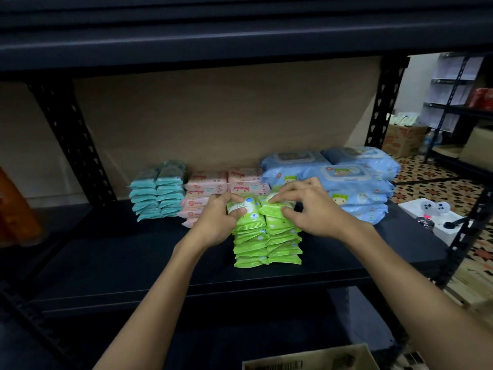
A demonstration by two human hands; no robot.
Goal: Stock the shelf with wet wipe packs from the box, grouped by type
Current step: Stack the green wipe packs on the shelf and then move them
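Both hands curl over the twin green wipe stacks (266,236), left hand (218,222) gripping a top pack, right hand (306,209) pinching another, seemingly squaring them beside the pink packs (205,193)

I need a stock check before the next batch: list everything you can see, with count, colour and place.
Small green wet wipe packs: two side-by-side stacks, bright green, front centre of shelf; exact count unclear.
Small teal wet wipe packs: two stacks, teal, back left.
Pink wet wipe packs: several stacks, pale pink, back centre, partly hidden.
Large blue wet wipe packs: stacked pile, light blue with lids, back right.
Black metal shelf: one, black board and perforated posts.
Cardboard box: one, brown, bottom edge, only its rim shows.
Left hand: grips top pack of left green stack.
Right hand: fingers curled on top pack of right green stack.
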